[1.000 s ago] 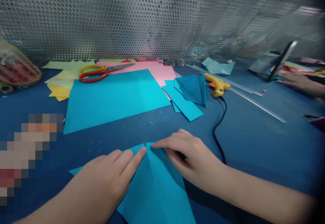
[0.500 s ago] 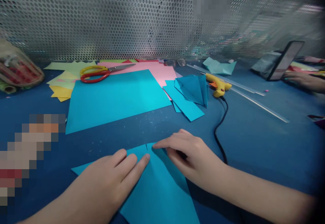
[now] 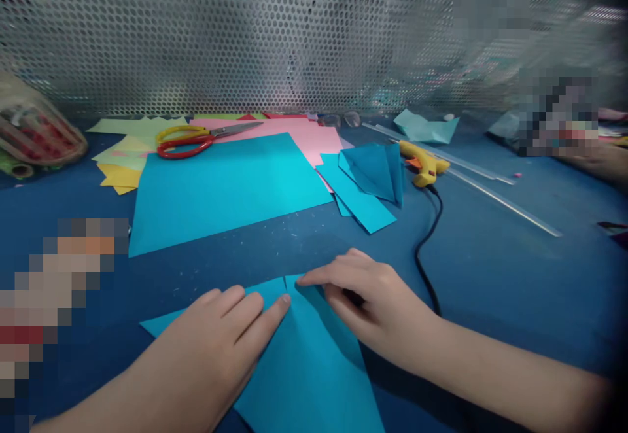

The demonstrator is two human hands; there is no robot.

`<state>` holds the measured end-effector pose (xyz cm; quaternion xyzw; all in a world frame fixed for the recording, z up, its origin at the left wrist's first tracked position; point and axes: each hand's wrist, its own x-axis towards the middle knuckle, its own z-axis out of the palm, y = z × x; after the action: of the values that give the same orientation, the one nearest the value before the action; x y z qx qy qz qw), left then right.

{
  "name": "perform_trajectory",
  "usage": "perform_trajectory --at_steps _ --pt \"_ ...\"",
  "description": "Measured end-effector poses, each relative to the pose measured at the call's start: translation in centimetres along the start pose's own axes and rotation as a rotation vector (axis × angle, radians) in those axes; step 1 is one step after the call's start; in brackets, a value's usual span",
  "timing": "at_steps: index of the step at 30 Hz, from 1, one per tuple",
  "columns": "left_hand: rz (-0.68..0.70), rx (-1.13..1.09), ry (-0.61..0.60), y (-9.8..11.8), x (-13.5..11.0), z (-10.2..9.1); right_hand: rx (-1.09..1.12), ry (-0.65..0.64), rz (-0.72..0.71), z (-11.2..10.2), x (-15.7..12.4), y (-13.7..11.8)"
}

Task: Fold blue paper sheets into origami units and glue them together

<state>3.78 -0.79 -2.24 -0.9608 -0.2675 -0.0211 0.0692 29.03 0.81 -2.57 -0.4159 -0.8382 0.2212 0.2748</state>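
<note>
Gap beyond near sheet point(image 3: 314, 361); cord point(image 3: 417, 253) obstructs rightward.

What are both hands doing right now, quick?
Left hand: open, resting on the folded blue paper.
Right hand: partly open, touching the same paper near its top edge.

near blue paper point(image 3: 314, 354) smooth, matt, flat blue sheet point(image 3: 230, 188) likewise matt paper, scissors point(image 3: 212, 137) shiny metal blades with glossy plastic-looking handles, glue gun point(image 3: 426, 163) yellow plastic, sticks point(image 3: 505, 203) clear, glossy, plastic-looking, screen point(image 3: 220, 40) perforated dull metal, tabletop point(image 3: 495, 276) smooth, low-sheen.
</note>
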Motion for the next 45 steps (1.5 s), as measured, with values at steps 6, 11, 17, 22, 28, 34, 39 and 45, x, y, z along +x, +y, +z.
perform_trajectory --at_steps 6,11,17,22,28,34,39,45 --pt "0.014 0.009 -0.033 -0.1 -0.4 -0.1 -0.002 -0.001 0.007 0.0 0.0 0.1" --pt "0.016 0.01 -0.042 0.0 -0.6 -0.1 0.042 -0.005 0.029 -0.3 0.0 -0.2" --pt "0.025 0.022 -0.03 0.2 -0.9 -0.2 0.079 -0.083 0.036 -0.3 -0.1 -0.6" --pt "0.011 0.023 -0.016 0.1 -0.8 -0.2 0.078 -0.108 0.042 -0.2 -0.2 -0.5" --pt "0.004 0.03 0.0 0.2 -1.0 0.0 0.085 -0.143 0.104 -0.3 -0.4 -0.9" --pt "0.021 0.014 0.002 0.1 -0.5 -0.3 0.1 -0.127 0.098 -0.3 -0.5 -0.9" --pt "0.002 0.007 -0.041 0.3 -0.3 -0.7 0.105 -0.119 0.084 -0.2 -0.5 -0.8" --pt "-0.034 -0.05 -0.04 0.2 -0.7 -0.5 0.104 -0.128 0.084 -0.3 -0.5 -0.9"
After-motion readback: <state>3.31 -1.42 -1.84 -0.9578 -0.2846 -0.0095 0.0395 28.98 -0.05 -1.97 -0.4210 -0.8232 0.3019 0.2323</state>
